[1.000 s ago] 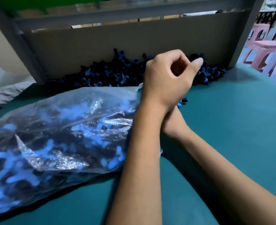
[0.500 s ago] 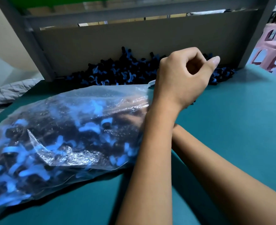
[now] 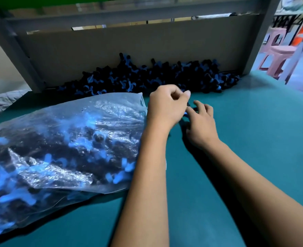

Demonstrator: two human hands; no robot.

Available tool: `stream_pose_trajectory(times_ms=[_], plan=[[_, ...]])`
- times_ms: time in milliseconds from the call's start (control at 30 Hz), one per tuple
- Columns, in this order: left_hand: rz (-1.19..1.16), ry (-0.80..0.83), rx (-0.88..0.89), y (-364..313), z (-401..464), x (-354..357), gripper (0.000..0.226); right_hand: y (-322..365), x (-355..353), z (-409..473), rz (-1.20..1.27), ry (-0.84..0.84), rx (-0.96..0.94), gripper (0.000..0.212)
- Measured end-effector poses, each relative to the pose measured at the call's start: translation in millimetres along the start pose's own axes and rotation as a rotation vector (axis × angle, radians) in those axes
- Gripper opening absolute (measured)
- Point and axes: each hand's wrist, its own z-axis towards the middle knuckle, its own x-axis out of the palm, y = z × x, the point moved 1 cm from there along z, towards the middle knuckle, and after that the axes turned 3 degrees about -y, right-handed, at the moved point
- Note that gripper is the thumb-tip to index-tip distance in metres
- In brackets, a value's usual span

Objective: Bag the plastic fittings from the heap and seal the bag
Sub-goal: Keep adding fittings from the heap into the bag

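Note:
A clear plastic bag (image 3: 61,139) stuffed with black and blue plastic fittings lies on the teal table (image 3: 254,139), its mouth pointing right. The heap of loose fittings (image 3: 147,77) sits along the back against a cardboard wall. My left hand (image 3: 166,106) hovers just right of the bag's mouth with its fingers curled and the thumb against them; nothing shows in it. My right hand (image 3: 200,122) lies beside it on the table, fingers relaxed and spread, fingertips next to a few loose fittings (image 3: 188,113) partly hidden under my left hand.
A grey metal frame (image 3: 22,56) and the cardboard wall (image 3: 129,47) close off the back. Pink and orange plastic stools (image 3: 279,52) stand beyond the table's right edge. Grey cloth (image 3: 3,98) lies at the far left.
My right hand has come out from under my left forearm and now lies in view on the table. My left hand has stayed curled near the bag's mouth. The camera has pulled back.

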Motion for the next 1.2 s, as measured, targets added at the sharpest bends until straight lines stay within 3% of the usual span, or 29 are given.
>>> stream_pose_trajectory(times_ms=[133, 300, 467, 633, 733, 867, 967, 1033, 1200], plan=[[0.129, 0.022, -0.132, 19.4, 2.1, 5.0, 0.024, -14.0, -1.1, 5.1, 0.047, 0.164, -0.018, 0.053], [0.293, -0.004, -0.267, 33.6, 1.0, 1.4, 0.008, -21.1, -12.6, -2.6, 0.193, 0.011, -0.032, 0.026], [0.349, 0.104, -0.324, 42.3, -2.7, -0.3, 0.039, -35.6, -18.1, -12.7, 0.301, -0.097, 0.008, 0.027], [0.136, 0.171, -0.294, 42.2, -4.4, 1.1, 0.043, -39.5, -24.4, -13.4, 0.961, -0.102, 0.198, 0.016], [0.050, 0.180, -0.246, 39.3, -4.2, 2.1, 0.023, -40.8, -23.4, -12.7, 1.137, -0.059, 0.243, 0.016], [-0.009, 0.175, -0.253, 37.6, -4.5, 1.6, 0.024, -38.1, -20.6, -12.2, 1.328, 0.045, 0.255, 0.018], [-0.078, 0.225, -0.259, 32.9, -5.7, -1.3, 0.024, -39.6, -18.1, -12.9, 1.359, 0.073, 0.238, 0.009], [-0.106, 0.254, -0.252, 30.7, -6.4, -2.6, 0.024, -41.8, -18.1, -13.8, 1.300, 0.068, 0.196, 0.013], [-0.089, 0.197, -0.286, 33.7, -9.7, -0.7, 0.020, -41.5, -16.5, -14.3, 1.290, 0.086, 0.191, 0.012]])
